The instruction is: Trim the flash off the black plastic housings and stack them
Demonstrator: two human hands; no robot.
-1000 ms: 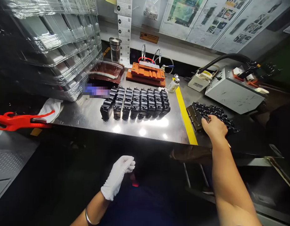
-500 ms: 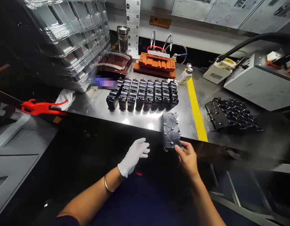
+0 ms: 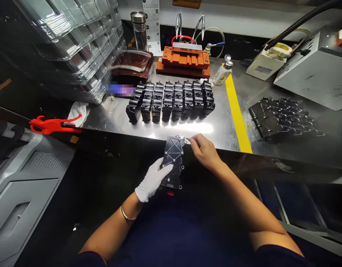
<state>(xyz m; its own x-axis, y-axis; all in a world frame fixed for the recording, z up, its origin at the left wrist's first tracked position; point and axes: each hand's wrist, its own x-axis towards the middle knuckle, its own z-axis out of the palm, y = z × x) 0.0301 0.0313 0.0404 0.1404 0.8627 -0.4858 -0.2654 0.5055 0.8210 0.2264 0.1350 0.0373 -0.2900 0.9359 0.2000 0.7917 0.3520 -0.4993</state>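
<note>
There are eight standing parts [image 3: 168, 105], one held part [image 3: 173, 154], two hands [image 3: 150, 181].

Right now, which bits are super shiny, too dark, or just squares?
Head view: white glare on the metal table near the black parts; head view: deep darkness under the table's edge; head view: coloured squares hide something left of those parts.

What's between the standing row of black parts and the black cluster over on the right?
In the head view, a yellow stripe on the metal bench separates the row of black parts from the black cluster.
</note>
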